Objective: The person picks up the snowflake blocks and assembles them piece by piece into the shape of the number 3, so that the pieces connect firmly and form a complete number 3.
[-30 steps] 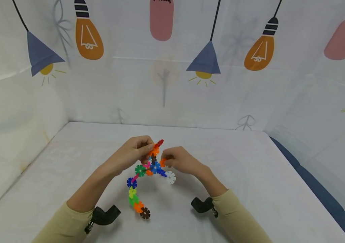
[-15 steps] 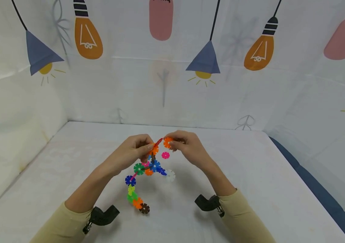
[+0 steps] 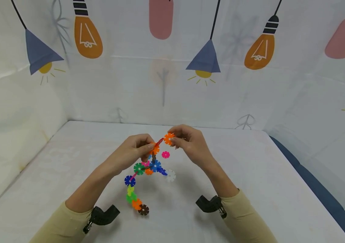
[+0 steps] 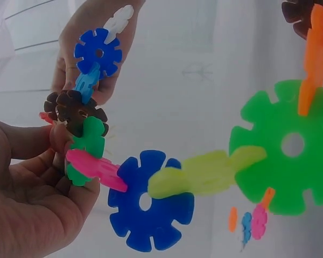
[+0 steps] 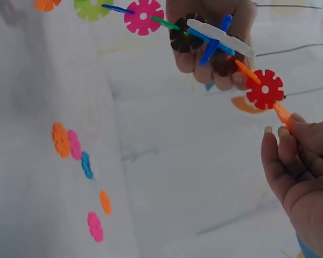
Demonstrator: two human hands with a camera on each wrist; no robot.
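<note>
My left hand [image 3: 136,152] pinches an orange disc [image 3: 155,149] near the upper end of a chain of notched plastic discs. From that disc a red disc [image 3: 159,141] angles up, also seen in the right wrist view [image 5: 265,89]. My right hand [image 3: 192,145] pinches another orange disc [image 3: 169,138] at the red one's edge; in the right wrist view this orange disc [image 5: 282,114] meets the red rim. Below hang green [image 3: 139,168], dark blue [image 3: 130,181], yellow, light green, orange and brown [image 3: 143,210] discs, with a blue and white [image 3: 170,176] branch to the right.
A pink disc [image 3: 165,154] shows beside the chain under my right hand. Several loose orange, pink and blue discs [image 5: 86,165] lie on the white tabletop [image 3: 251,189] in the right wrist view. White printed cloth walls [image 3: 142,87] stand behind and at the sides.
My right hand has risen from beside the chain's middle with the orange disc, bringing it up to the red disc. The pink disc has come into view. My left hand stays nearly still.
</note>
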